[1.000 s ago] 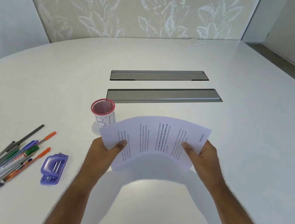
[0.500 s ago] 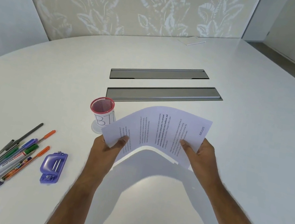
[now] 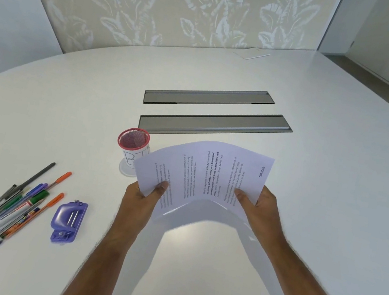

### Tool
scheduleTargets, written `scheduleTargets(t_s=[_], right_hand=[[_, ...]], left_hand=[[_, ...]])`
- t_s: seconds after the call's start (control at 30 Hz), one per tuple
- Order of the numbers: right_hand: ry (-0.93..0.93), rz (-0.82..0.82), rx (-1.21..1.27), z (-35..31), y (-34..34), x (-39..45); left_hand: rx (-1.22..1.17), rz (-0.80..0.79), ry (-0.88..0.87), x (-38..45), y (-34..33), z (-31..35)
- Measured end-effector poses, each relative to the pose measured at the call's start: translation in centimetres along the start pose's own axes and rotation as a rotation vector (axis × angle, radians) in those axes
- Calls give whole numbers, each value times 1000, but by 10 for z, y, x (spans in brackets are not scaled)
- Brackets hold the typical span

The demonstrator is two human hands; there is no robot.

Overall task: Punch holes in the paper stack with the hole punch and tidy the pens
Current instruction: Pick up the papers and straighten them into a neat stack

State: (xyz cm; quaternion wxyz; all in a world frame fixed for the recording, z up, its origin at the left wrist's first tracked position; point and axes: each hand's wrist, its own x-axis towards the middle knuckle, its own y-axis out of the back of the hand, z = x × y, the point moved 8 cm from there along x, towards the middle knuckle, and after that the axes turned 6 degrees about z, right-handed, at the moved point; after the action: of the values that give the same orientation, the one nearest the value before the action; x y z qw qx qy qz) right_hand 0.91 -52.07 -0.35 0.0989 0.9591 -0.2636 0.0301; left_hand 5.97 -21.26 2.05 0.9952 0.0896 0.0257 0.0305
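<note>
A printed paper stack [image 3: 207, 173] arches above the white table [image 3: 322, 196], its text running sideways. My left hand [image 3: 144, 197] pinches its left end and my right hand [image 3: 259, 208] pinches its right end. A purple hole punch [image 3: 68, 221] lies flat on the table at the lower left, apart from both hands. Left of it lie several pens and pencils [image 3: 11, 206] in a loose diagonal bundle. A red mesh pen cup [image 3: 133, 145] with a white label stands upright just behind the paper's left end.
Two long grey cable-slot covers [image 3: 214, 122] are set into the table beyond the paper. A flat white card [image 3: 252, 53] lies at the far edge. A leaf-patterned wall [image 3: 161, 3] stands behind the table.
Both hands have lifted the paper stack a little higher and farther from me, and its arch has deepened. Pens, punch and cup have not moved.
</note>
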Motion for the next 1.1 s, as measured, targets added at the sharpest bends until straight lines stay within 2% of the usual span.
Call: scheduleTargets(t_s=[0.23, 0.4, 0.7, 0.87, 0.97, 1.1], right_hand=[[9, -56, 100, -6, 8, 3], [-43, -10, 181, -5, 19, 6], [-147, 111, 651, -19, 18, 8], [-187, 11, 912, -26, -5, 5], [-195, -65, 953, -27, -21, -1], [-162, -36, 874, -32, -23, -5]], left_hand=[[-36, -6, -26, 7, 11, 12], [-134, 15, -39, 12, 17, 19], [-263, 6, -49, 11, 13, 25], [-355, -40, 3, 10, 4, 17], [-392, -112, 16, 7, -5, 14], [-415, -145, 39, 4, -6, 7]])
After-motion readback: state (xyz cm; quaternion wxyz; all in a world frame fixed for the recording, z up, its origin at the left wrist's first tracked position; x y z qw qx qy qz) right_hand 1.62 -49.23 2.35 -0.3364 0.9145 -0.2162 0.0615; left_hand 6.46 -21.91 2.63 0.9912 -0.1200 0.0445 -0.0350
